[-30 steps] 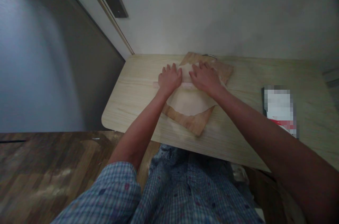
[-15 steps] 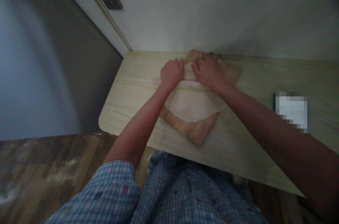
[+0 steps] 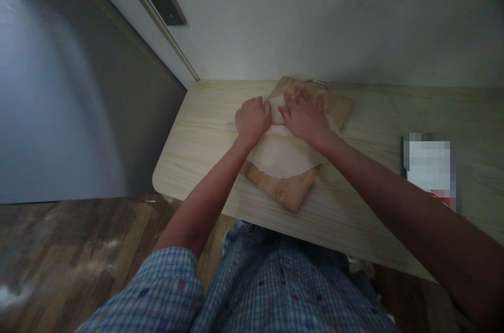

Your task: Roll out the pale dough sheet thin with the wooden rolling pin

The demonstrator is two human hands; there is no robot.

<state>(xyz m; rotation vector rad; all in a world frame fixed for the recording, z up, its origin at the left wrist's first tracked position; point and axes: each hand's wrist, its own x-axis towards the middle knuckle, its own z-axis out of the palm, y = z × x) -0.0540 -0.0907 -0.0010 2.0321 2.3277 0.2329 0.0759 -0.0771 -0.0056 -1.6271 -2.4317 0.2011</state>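
A thin round sheet of dough (image 3: 285,158) covers much of a wooden board (image 3: 293,196) set at an angle on the table. Across the dough lies a slim pale rolling pin (image 3: 277,128), its left end poking out beyond my left hand (image 3: 253,118). That hand is curled over the pin with the fingers folded. My right hand (image 3: 309,118) rests over the pin's right side, palm down, its fingers spread forward over the far part of the dough. The pin's right end is hidden beneath my right hand and forearm.
The light wood table (image 3: 189,149) backs onto a pale wall (image 3: 315,23). A metal ring handle (image 3: 317,82) shows behind the board. A blurred-out white item (image 3: 429,165) lies to the right. At left stands a large grey panel (image 3: 59,112).
My right hand's fingers have spread out from a more bent pose. Both hands and the pin sit slightly nearer to me on the dough. The view has shifted a little.
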